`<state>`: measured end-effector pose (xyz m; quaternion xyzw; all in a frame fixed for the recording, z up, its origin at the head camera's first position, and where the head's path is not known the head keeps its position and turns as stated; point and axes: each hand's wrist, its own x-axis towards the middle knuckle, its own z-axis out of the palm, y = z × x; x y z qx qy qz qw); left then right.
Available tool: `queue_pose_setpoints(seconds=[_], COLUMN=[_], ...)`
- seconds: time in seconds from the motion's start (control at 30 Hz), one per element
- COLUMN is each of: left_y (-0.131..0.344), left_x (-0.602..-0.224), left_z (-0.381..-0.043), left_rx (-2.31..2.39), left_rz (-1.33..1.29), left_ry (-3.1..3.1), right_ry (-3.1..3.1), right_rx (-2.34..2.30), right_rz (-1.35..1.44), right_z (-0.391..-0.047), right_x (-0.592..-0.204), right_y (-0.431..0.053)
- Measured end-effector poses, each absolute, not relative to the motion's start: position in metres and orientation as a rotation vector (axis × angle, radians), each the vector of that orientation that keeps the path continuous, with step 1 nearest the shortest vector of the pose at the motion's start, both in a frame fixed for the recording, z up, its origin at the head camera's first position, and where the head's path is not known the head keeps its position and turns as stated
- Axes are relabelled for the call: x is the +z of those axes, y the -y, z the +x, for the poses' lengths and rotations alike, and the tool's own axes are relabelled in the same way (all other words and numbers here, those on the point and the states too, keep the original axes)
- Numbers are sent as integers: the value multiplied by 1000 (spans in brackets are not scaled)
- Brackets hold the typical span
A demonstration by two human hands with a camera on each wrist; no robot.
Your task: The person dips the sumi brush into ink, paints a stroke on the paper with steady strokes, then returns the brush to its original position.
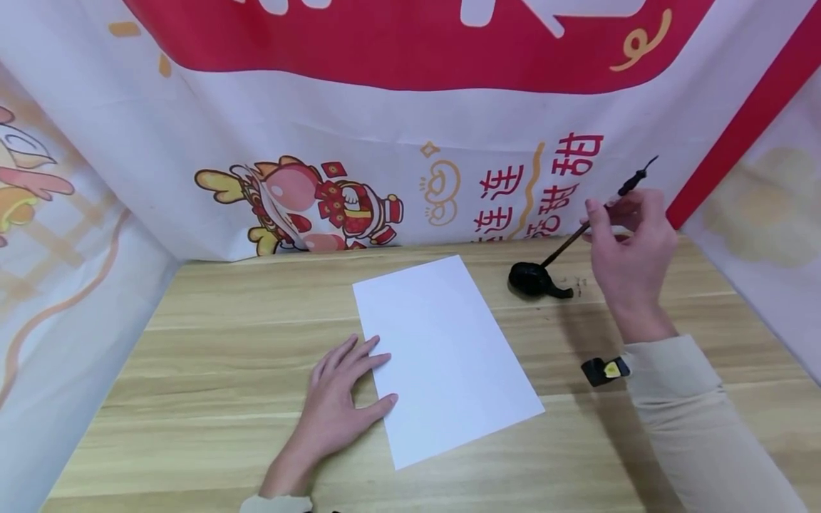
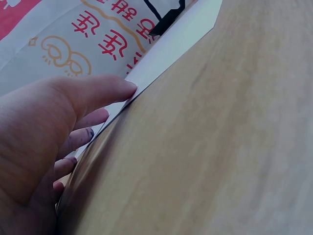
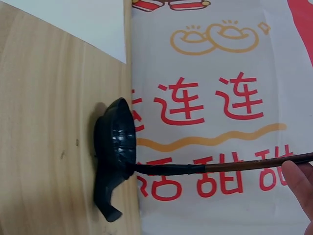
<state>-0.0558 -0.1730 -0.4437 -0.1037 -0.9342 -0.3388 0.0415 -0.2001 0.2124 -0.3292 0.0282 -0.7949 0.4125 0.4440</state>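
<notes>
A blank white sheet of paper (image 1: pixel 449 363) lies slanted on the wooden table. My left hand (image 1: pixel 340 402) rests at its left edge, fingers spread, with thumb and fingertips touching the paper; the left wrist view shows dark stains on some fingertips. My right hand (image 1: pixel 631 246) pinches the brown handle of a writing brush (image 3: pixel 244 165), its hanging loop end pointing up and right. The brush's dark tip meets the rim of a small black ink dish (image 3: pixel 115 139) with a curved spout-like handle. That dish (image 1: pixel 529 278) stands right of the paper's far corner.
A printed cloth (image 1: pixel 385 121) with red characters and cartoon figures hangs behind the table (image 1: pixel 224 370), and more cloth stands at both sides. Small dark marks (image 1: pixel 579 285) show on the wood near the dish. A black strap piece (image 1: pixel 603 370) sticks out at my right cuff.
</notes>
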Motion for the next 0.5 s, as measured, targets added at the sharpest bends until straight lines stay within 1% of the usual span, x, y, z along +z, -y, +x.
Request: queue_pose_setpoints(seconds=[0.23,0.5], left_y=[174,172], left_x=[-443,-441], left_z=[-56,-55], left_rx=[-1028,-1039], left_rz=[-317,-309], left_ry=[2859,2873], right_ry=[1971,2023], right_rx=[1005,1016], right_rz=[105,81], right_z=[-197,-199], right_x=[-322,-328], right_y=[-213,-208])
